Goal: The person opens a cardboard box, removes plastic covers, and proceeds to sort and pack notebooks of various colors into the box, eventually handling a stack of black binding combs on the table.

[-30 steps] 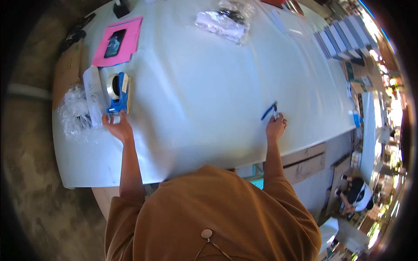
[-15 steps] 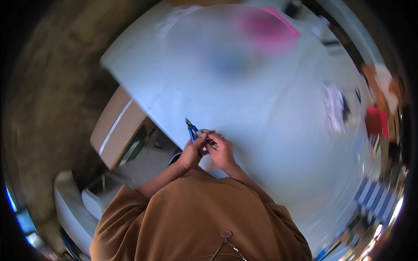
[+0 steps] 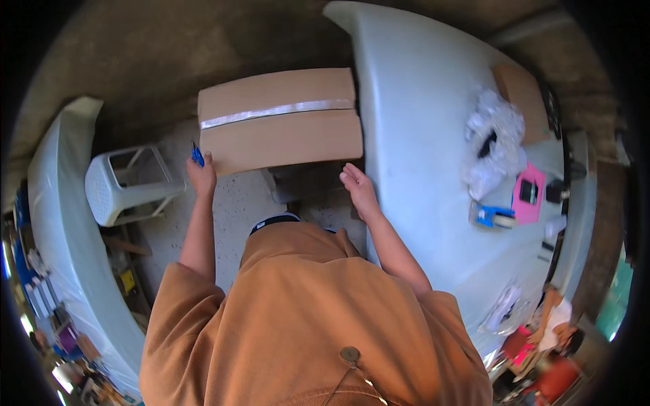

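A closed brown cardboard box (image 3: 284, 141) lies ahead of me, with a strip of shiny tape along its top seam. At its near left corner is my left hand (image 3: 202, 178), closed around blue-handled cutting pliers (image 3: 197, 155) whose dark jaws point away from me. My right hand (image 3: 360, 192) is by the near right corner of the box, fingers stretched out and holding nothing. Whether either hand actually touches the cardboard, I cannot tell.
On the right, a covered table (image 3: 420, 155) bears crumpled clear plastic (image 3: 497, 135), a tape dispenser (image 3: 494, 216) and a pink sheet (image 3: 530, 194). A white plastic stool (image 3: 128, 186) stands left, beside another covered table (image 3: 64, 223). Another person (image 3: 552, 325) sits far right.
My view has swung left from the table to the cardboard box. My hands, together on the pliers before, are now apart; only the left holds them.
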`<state>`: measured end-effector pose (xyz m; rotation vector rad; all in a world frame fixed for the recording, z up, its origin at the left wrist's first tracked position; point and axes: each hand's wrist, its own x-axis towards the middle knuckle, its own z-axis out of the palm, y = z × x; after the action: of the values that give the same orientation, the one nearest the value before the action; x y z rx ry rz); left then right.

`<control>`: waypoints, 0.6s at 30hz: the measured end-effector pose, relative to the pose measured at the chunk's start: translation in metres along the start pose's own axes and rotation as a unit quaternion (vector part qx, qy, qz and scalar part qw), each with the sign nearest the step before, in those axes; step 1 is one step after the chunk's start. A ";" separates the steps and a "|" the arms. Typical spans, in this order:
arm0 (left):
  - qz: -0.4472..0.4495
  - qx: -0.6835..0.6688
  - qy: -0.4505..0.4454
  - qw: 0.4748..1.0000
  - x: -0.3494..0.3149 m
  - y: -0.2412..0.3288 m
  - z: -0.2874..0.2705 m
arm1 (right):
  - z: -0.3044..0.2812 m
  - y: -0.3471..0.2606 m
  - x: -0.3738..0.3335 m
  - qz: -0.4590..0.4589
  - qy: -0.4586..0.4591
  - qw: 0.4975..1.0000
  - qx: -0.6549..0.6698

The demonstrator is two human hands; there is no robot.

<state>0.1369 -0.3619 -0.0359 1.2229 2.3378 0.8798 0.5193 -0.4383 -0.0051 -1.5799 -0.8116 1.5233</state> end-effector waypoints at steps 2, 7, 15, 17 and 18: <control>-0.033 0.019 0.032 0.999 0.015 -0.013 0.003 | 0.008 0.019 0.026 0.127 -0.004 0.990 0.055; -0.065 0.091 0.142 0.983 0.009 0.004 0.051 | 0.036 0.108 0.075 0.367 0.101 0.899 0.217; -0.046 0.112 0.214 0.969 0.014 0.008 0.059 | 0.067 0.228 0.164 0.353 0.196 0.757 0.515; 0.003 0.092 0.221 0.971 0.014 0.002 0.061 | 0.073 0.249 0.197 0.322 0.192 0.752 0.542; 0.001 0.104 0.216 0.971 0.013 -0.002 0.060 | 0.077 0.259 0.203 0.317 0.187 0.753 0.545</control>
<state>0.1618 -0.3305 -0.0820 1.2085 2.8337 1.0064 0.4400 -0.3826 -0.3288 -1.1327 0.8622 1.5282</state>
